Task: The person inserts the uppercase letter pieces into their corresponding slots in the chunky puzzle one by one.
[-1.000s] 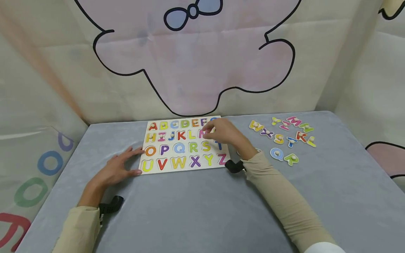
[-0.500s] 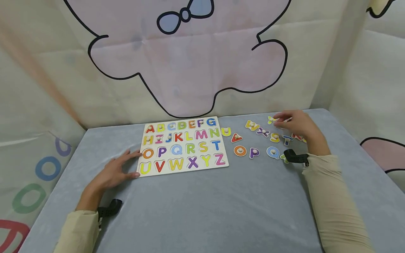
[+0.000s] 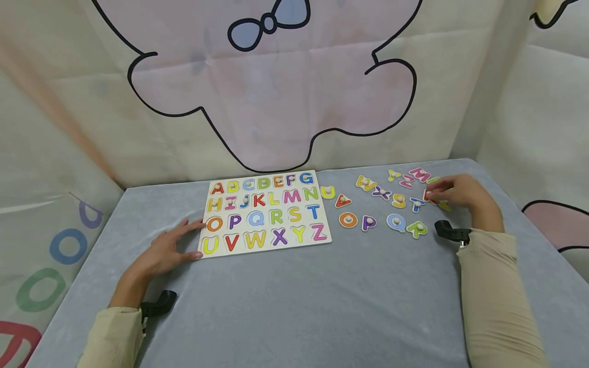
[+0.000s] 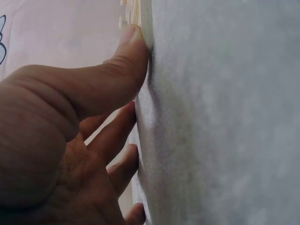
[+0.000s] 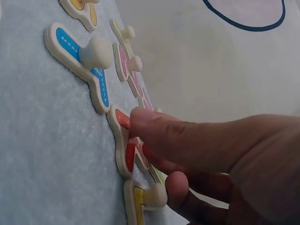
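1. Touches the left edge of the letter board [image 3: 243, 228] with the left grip [image 3: 158, 253], thumb and fingers extended.
2. Pinches the red K [image 5: 129, 157] with the right grip [image 3: 465, 197], well right of the board.
3. Has the blue T [image 3: 416, 205] slightly nearer the board, the yellow L [image 3: 445, 206] slightly farther.
4. Has the yellow U [image 3: 328, 195] on the desk [image 3: 294, 306] just beside the board's right edge, the orange O [image 3: 348, 220] and purple P [image 3: 368, 223] farther right.

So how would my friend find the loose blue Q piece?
Start at the white alphabet board, then look right to the loose letters. In their front row, the Q piece lies between a purple P and a green R. It's the only loose letter that's both round and blue.
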`<state>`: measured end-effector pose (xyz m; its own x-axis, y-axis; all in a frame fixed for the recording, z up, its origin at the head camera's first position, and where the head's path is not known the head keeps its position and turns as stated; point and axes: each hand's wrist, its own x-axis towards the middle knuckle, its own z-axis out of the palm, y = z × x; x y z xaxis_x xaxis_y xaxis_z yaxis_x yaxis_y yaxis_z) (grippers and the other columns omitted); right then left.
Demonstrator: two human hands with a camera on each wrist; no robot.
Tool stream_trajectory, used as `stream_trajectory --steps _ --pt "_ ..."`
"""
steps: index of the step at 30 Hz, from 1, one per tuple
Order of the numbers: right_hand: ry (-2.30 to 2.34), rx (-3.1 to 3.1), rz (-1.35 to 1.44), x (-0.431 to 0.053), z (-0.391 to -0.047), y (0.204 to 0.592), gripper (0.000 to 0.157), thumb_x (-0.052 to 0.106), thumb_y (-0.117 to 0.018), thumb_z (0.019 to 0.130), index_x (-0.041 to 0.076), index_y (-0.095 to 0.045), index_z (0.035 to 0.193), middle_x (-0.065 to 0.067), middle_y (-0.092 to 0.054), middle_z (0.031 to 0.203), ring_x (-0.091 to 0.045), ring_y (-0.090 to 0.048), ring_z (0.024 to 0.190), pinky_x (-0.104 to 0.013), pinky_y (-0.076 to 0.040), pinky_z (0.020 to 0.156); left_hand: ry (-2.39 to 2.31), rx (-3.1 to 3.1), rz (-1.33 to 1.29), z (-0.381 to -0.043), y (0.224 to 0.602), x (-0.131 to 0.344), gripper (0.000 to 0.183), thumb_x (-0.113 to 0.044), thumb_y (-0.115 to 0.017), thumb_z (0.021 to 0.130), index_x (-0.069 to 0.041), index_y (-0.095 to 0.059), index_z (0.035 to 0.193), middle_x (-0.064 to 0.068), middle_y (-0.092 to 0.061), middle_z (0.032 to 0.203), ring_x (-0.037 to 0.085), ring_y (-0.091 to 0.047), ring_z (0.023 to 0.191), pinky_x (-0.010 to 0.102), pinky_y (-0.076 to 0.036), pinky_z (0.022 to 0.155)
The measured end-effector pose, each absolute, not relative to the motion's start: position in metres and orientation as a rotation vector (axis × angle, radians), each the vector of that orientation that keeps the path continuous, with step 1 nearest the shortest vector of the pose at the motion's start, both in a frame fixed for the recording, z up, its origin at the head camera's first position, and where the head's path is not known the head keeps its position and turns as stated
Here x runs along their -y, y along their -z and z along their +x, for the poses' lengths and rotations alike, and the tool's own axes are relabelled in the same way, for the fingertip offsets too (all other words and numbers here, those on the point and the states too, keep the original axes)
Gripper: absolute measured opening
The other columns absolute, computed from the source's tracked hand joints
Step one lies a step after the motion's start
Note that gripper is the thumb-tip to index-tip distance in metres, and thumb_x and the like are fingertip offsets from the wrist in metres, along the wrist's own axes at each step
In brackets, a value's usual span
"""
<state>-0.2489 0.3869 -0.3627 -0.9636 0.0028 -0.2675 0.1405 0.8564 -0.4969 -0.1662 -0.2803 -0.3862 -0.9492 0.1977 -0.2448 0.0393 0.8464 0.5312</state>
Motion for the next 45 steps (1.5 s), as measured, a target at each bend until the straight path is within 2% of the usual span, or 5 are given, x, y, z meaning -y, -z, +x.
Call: stream_trajectory --steps 14,25,30,38,45 --pt "0.742 -2.847 -0.098 -0.339 -0.253 0.343 0.040 0.035 -0.072 0.091 0.005 -0.069 0.118 -0.015 -0.071 0.107 -0.026 -0.056 0.096 -0.030 -0.042 0.074 -0.760 -2.717 0.144 -0.166 0.386 0.280 0.082 -0.034 -0.082 0.079 -0.018 -0.043 0.150 0.031 -0.013 0.162 0.062 -0.010 0.145 0.079 -0.008 0.109" --pt "0.868 -2.737 -0.416 -0.266 -0.263 0.356 0.023 0.017 -0.078 0.086 0.005 -0.075 0.105 -0.008 -0.074 0.094 -0.012 -0.059 0.083 -0.023 -0.046 0.070 -0.767 -2.724 0.150 -0.167 0.387 0.280 0.083 -0.033 -0.082 0.079 -0.018 -0.043 0.150 0.031 -0.014 0.162 0.061 -0.011 0.145 0.079 -0.009 0.109" --pt "0.888 -2.715 -0.460 -0.254 -0.262 0.363 0.020 0.011 -0.078 0.085 0.003 -0.075 0.103 -0.009 -0.075 0.092 -0.011 -0.062 0.082 -0.022 -0.048 0.073 -0.774 -2.723 0.157 -0.167 0.386 0.280 0.083 -0.033 -0.082 0.079 -0.018 -0.043 0.151 0.030 -0.016 0.163 0.060 -0.012 0.146 0.079 -0.010 0.109" --pt "0.816 -2.746 -0.383 -0.251 -0.262 0.364 0.022 0.017 -0.079 0.085 0.008 -0.076 0.104 -0.006 -0.076 0.094 -0.013 -0.063 0.085 -0.028 -0.047 0.076 -0.792 -2.740 0.217 -0.166 0.384 0.282 0.079 -0.031 -0.082 0.080 -0.017 -0.046 0.149 0.029 -0.021 0.162 0.054 -0.015 0.149 0.076 -0.008 0.112" --pt "0.800 -2.757 -0.392 -0.243 -0.261 0.361 0.022 0.017 -0.078 0.086 0.005 -0.076 0.105 -0.007 -0.076 0.092 -0.012 -0.062 0.082 -0.026 -0.046 0.072 -0.765 -2.744 0.216 -0.166 0.384 0.282 0.078 -0.029 -0.082 0.080 -0.018 -0.046 0.148 0.032 -0.018 0.161 0.059 -0.017 0.146 0.076 -0.010 0.111"
